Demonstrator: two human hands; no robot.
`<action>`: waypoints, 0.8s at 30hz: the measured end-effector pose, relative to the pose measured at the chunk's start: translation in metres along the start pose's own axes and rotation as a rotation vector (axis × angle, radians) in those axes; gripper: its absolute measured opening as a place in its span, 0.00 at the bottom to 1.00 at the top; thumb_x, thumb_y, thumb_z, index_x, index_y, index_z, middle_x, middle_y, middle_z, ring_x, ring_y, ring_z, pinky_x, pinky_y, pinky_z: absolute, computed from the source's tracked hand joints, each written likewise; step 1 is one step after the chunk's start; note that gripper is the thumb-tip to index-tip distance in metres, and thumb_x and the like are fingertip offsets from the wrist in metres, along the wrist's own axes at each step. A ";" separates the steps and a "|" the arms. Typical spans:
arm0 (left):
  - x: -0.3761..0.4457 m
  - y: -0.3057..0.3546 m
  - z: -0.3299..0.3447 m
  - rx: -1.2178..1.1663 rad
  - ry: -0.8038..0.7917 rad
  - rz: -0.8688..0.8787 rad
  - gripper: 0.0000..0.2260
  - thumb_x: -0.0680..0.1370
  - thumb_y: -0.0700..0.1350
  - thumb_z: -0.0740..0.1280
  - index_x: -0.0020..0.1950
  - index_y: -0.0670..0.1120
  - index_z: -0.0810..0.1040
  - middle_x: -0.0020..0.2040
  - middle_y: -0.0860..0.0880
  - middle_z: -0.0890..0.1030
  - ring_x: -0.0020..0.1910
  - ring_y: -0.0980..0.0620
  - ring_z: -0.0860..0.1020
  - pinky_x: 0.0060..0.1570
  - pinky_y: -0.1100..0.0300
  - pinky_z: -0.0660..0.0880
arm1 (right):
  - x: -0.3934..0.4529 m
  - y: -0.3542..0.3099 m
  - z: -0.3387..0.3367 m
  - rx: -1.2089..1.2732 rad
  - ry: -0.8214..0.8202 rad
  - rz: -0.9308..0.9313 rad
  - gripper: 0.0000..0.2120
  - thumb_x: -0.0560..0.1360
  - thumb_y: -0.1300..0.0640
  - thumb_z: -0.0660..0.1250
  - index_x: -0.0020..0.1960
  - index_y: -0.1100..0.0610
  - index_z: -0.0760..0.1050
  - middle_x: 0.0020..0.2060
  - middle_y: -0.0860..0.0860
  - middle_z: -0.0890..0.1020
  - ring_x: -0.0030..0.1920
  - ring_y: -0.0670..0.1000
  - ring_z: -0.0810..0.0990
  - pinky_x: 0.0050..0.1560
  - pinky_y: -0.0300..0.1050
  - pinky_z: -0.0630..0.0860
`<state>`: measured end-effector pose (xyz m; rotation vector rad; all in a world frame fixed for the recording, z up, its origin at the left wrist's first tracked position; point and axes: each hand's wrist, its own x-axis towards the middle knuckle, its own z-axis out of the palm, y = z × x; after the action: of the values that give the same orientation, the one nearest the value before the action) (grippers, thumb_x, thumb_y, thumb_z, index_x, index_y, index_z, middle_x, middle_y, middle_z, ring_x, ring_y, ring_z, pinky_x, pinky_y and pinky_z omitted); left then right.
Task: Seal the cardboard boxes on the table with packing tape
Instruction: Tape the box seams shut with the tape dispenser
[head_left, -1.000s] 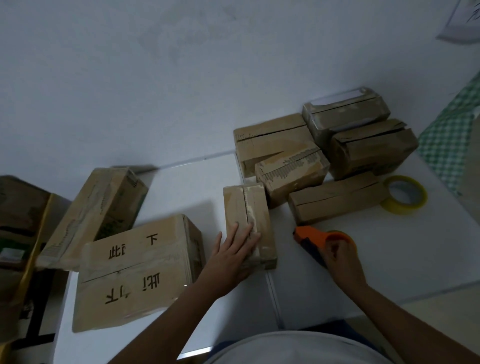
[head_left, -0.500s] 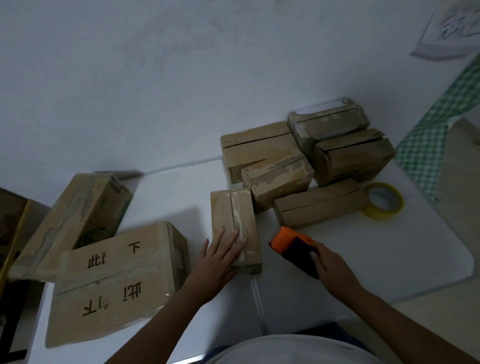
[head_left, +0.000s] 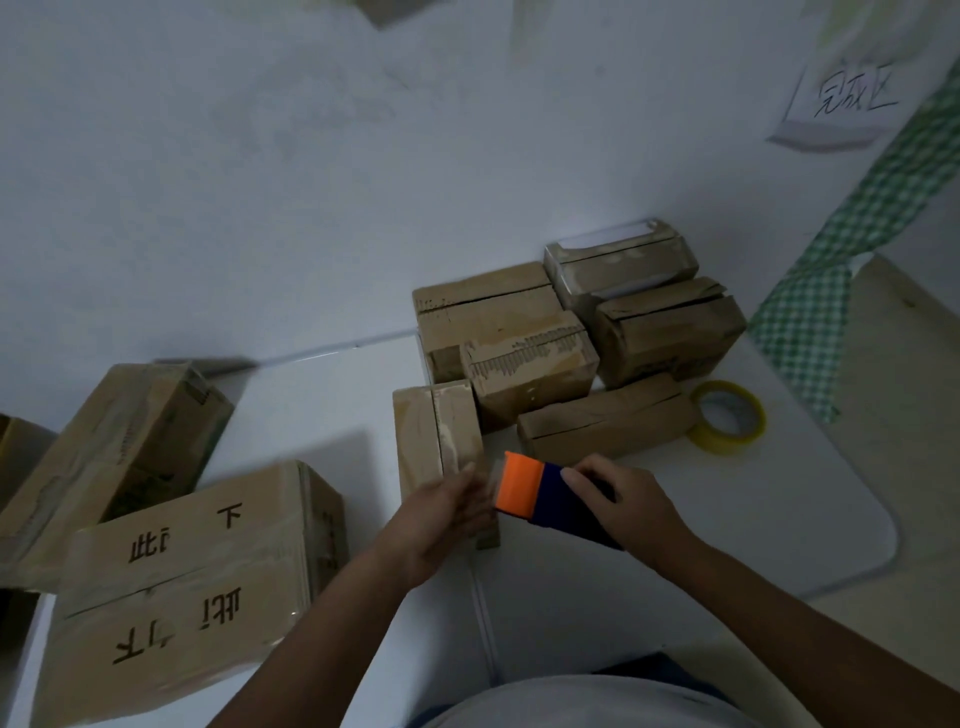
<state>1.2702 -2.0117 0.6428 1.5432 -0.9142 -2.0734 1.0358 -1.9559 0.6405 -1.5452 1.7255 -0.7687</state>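
You are about to start the tape on the small box in front of you.

Your right hand (head_left: 631, 512) has a closed grip around the tape dispenser (head_left: 540, 493), its orange end turned toward the near end of the small box (head_left: 439, 441), probably so the tape can run along the middle seam. Your left hand (head_left: 441, 512) lies on that near end to keep the box from sliding; it is blurred, so I cannot tell how its fingers lie. The box stands on the white worktop (head_left: 779, 499). Behind it, the unsealed boxes (head_left: 587, 358) are crowded close, so the dispenser has little room at the far end. A yellow tape roll (head_left: 727, 418) and the large printed box (head_left: 182, 587) stay aside.
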 end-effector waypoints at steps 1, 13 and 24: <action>-0.001 0.002 0.001 -0.026 -0.020 -0.006 0.15 0.82 0.52 0.62 0.55 0.43 0.83 0.54 0.40 0.84 0.54 0.45 0.82 0.61 0.50 0.77 | 0.001 0.000 -0.001 -0.013 -0.010 -0.008 0.22 0.74 0.35 0.56 0.46 0.52 0.77 0.35 0.45 0.81 0.36 0.41 0.79 0.35 0.38 0.74; -0.008 -0.002 0.008 0.113 0.063 0.109 0.05 0.79 0.43 0.68 0.50 0.43 0.83 0.45 0.45 0.84 0.43 0.52 0.82 0.42 0.62 0.77 | 0.011 0.003 -0.008 -0.147 -0.093 0.008 0.21 0.74 0.32 0.59 0.46 0.49 0.77 0.37 0.45 0.81 0.37 0.40 0.79 0.38 0.41 0.76; -0.026 -0.020 -0.016 -0.015 0.267 0.216 0.03 0.79 0.37 0.67 0.48 0.38 0.80 0.39 0.44 0.80 0.39 0.51 0.78 0.41 0.61 0.76 | 0.028 -0.020 -0.006 -0.406 -0.316 -0.095 0.38 0.62 0.20 0.48 0.45 0.52 0.75 0.36 0.47 0.78 0.35 0.44 0.77 0.37 0.43 0.75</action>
<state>1.2950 -1.9846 0.6439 1.5893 -0.9166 -1.6748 1.0411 -1.9861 0.6571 -1.9111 1.6417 -0.2005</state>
